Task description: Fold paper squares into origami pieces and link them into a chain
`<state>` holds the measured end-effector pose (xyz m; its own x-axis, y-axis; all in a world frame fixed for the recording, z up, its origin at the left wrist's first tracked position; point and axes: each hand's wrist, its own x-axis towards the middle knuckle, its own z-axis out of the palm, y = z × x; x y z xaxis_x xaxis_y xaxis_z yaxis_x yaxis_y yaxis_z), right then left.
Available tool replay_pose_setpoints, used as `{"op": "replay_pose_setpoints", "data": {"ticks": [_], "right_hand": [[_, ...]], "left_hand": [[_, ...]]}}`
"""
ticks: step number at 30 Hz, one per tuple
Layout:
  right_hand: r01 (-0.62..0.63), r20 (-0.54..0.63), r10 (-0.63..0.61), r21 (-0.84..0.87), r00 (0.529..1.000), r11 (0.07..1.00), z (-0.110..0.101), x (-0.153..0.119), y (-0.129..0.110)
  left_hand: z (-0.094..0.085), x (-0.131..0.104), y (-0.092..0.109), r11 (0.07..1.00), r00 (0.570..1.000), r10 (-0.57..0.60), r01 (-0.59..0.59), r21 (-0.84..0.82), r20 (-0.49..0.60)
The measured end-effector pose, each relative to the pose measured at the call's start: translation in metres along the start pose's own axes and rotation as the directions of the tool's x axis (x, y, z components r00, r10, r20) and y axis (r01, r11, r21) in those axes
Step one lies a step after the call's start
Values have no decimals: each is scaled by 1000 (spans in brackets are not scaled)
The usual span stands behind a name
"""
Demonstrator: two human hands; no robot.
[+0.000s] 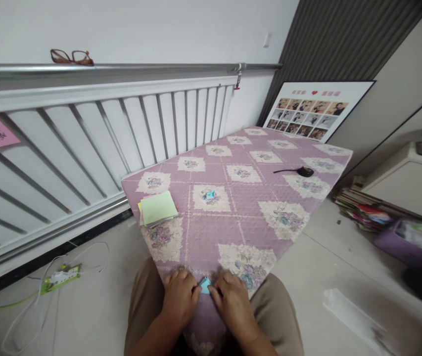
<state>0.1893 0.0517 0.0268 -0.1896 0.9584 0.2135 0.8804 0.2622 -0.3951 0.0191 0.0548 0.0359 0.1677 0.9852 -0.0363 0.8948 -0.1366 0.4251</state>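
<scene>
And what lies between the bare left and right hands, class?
A small, folded, light-blue paper, its edges touched by left hand and right hand; the head view shows this.

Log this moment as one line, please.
left hand: touching small blue folded paper; right hand: touching its opposite side; surface: purple floral tablecloth; nearby: square pale-green-topped paper stack

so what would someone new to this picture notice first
Probably the mauve flowered tablecloth, which spreads across the middle of the view. Next, the small blue paper at its near end, between the left hand and right hand. At the far right, the white photo board with its red heart stands out below a dark ribbed panel.
</scene>
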Motion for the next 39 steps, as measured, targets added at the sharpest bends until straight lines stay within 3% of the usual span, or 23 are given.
{"op": "replay_pose_setpoints", "data": {"ticks": [6,12,14,18,21,30,33,39], "right_hand": [[-23,-26,22,-21,999,1000,2,3,-1],[-32,-44,33,20,999,999,4,1,-1],[-34,-55,36,24,998,999,4,1,-2],[-45,-56,47,45,997,998,6,0,-1],[-41,-70,45,65,997,997,7,-1,0],[-55,-24,57,65,998,996,4,-5,8],[-16,-35,17,48,999,999,2,-5,8],[192,-71,-194,-35,978,981,15,-17,-1]], "left_hand": [[-2,5,3,998,1000,-13,12,68,14],[0,5,0,1000,1000,-15,15,27,11],[3,4,-1,999,999,29,-30,33,23],[12,3,-4,968,972,232,-234,92,33],[17,3,-6,944,954,299,-299,137,23],[14,-1,-12,952,968,250,-249,177,18],[16,-2,-14,957,969,246,-244,159,8],[12,1,-13,970,976,217,-219,104,27]]}}
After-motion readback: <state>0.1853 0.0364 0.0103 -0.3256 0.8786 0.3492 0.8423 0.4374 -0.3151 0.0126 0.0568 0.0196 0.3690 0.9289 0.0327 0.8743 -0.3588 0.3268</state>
